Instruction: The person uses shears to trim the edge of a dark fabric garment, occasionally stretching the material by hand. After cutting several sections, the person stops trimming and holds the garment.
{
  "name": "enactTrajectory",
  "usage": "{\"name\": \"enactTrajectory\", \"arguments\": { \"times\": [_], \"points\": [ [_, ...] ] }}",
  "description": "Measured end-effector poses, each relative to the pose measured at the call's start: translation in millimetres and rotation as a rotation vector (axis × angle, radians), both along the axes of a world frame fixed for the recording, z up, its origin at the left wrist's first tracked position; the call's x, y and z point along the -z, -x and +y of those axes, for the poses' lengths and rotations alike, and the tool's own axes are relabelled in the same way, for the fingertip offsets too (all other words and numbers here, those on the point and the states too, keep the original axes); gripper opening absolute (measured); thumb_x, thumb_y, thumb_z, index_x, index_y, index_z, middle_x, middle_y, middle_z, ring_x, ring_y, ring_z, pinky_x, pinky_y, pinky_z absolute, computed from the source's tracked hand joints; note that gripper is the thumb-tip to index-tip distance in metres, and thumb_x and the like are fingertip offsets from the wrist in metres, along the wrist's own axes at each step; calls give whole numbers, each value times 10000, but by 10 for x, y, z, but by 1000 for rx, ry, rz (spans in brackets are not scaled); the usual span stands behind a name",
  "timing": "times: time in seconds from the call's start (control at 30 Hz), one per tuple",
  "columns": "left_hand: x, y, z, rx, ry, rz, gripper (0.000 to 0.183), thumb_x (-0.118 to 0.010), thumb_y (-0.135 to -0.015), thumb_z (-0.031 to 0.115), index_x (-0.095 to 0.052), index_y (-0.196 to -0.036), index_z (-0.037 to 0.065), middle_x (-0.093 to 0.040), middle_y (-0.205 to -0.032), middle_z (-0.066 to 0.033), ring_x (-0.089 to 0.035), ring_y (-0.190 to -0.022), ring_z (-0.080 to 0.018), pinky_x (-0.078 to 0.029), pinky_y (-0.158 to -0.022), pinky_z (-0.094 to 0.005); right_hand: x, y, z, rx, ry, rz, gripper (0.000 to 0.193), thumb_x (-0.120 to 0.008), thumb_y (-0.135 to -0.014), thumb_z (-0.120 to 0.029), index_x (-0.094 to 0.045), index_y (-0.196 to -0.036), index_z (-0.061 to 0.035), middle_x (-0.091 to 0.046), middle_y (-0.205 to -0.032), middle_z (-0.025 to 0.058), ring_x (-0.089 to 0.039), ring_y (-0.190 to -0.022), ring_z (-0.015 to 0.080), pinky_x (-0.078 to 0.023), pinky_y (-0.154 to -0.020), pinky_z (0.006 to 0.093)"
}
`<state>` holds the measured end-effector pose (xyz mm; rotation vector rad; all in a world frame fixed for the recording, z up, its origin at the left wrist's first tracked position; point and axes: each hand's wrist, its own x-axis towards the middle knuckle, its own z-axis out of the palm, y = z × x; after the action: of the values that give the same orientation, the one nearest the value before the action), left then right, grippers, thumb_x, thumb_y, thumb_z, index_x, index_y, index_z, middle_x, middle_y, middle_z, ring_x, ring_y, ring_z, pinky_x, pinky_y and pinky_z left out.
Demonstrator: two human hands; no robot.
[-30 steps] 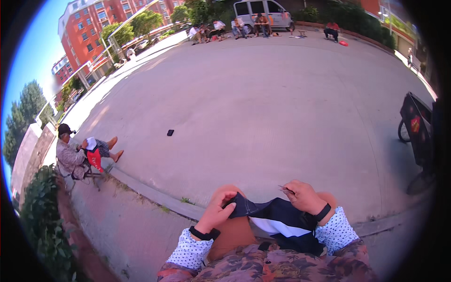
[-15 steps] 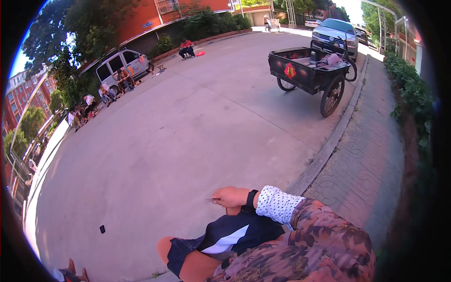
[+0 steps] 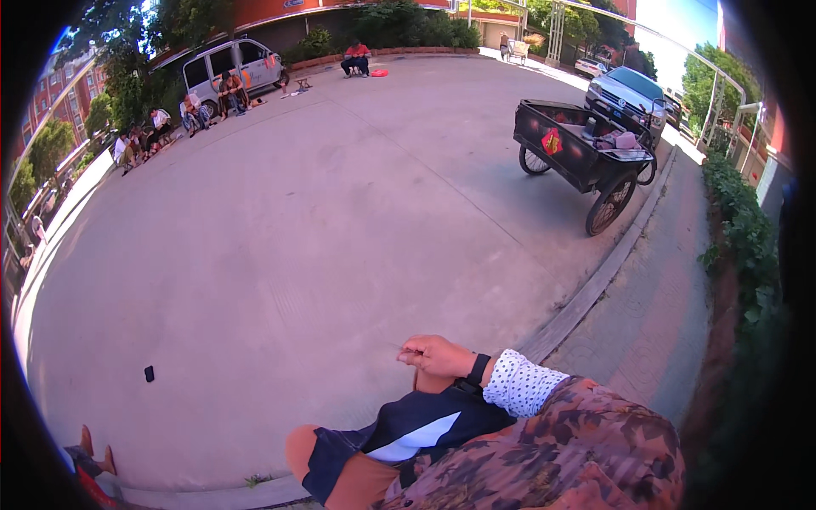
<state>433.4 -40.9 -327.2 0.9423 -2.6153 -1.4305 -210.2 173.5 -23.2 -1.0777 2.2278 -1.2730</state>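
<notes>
From the lower right comes my right arm, in a dark floral sleeve with a white dotted cuff and a black wristband. My right hand is closed, its fingers pinched together. A thin strand-like thing sticks out from the fingertips, too fine to name. The hand is over or against my bent knee; whether it rests there I cannot tell. Below lie my dark shorts with a white panel, and my other bare knee. My left hand is out of the picture.
A small black object lies on the concrete, near another person's feet. A black cargo tricycle stands by the curb, a car behind it. Several people sit far left near a van; one in red sits apart.
My view has shifted, so the tricycle and my right hand appear farther right. The strand-like thing shows less at the fingertips. The hand stays closed by the knee.
</notes>
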Motion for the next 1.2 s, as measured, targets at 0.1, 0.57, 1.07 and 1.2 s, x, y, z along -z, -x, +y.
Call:
{"name": "enactTrajectory", "arguments": {
  "times": [0.1,0.57,1.07,1.2],
  "points": [
    [77,25,168,11,-62,-9,727,-487,-950,509,-297,-1466,34,-314,-1522,-139,-271,-1386,-287,-225,-1135,-366,44,49,-120,-16,-1,-18,212,-621,-992,-216,-681,-1015,-14,-634,-906,90,-608,-859,205,-494,-802,312],
    [213,479,450,119,-234,-21,627,-558,-895,427,-399,-1363,43,-404,-1414,-153,-359,-1273,-302,-291,-1054,-370,53,105,-350,-28,-76,-100,196,-619,-994,-203,-696,-1045,-30,-655,-947,88,-624,-910,201,-503,-828,315],
    [251,1328,41,311,-285,7,522,-633,-835,340,-508,-1253,53,-500,-1297,-169,-454,-1152,-318,-362,-968,-374,-85,-42,-233,24,26,44,236,-605,-993,-249,-642,-959,-18,-599,-874,126,-601,-831,290,-486,-746,354],
    [236,1573,-34,348,-299,12,495,-653,-820,316,-537,-1224,55,-525,-1266,-173,-479,-1120,-323,-381,-945,-375,19,-17,-243,24,-64,86,208,-611,-991,-237,-664,-1004,-36,-625,-902,114,-624,-858,280,-500,-761,350]
  ]
}}
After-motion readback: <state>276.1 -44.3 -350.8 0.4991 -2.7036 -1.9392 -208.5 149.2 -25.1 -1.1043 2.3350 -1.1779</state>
